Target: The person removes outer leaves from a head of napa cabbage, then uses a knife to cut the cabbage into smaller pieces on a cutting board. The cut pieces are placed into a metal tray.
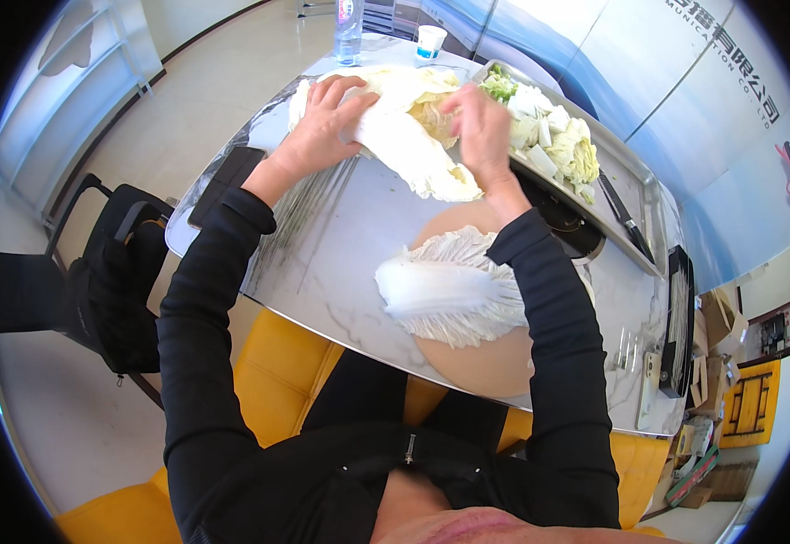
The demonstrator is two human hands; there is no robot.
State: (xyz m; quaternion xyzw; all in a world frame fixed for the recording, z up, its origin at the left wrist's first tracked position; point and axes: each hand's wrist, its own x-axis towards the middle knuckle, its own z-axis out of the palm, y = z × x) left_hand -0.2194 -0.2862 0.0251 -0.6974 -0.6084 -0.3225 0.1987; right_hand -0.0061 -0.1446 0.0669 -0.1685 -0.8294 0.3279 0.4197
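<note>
My left hand (330,122) grips the left side of a pale napa cabbage (395,122) at the far side of the table, its fingers spread over the outer leaves. Beside the cabbage's right side is my right hand (480,129), blurred and with bent fingers; whether it pinches a leaf is unclear. Nearer to me, a loose cabbage leaf (449,289) lies over a round tan board (470,370). My right forearm hides part of both. Cut cabbage pieces (544,129) fill the far end of a metal tray (648,204), where a knife (623,214) also lies.
Thin sticks (306,211) lie beneath my left forearm, near a dark flat case (228,183). A water bottle (348,34) and a paper cup (430,42) stand at the back. On the right are a long black box (677,319) and a phone (649,387).
</note>
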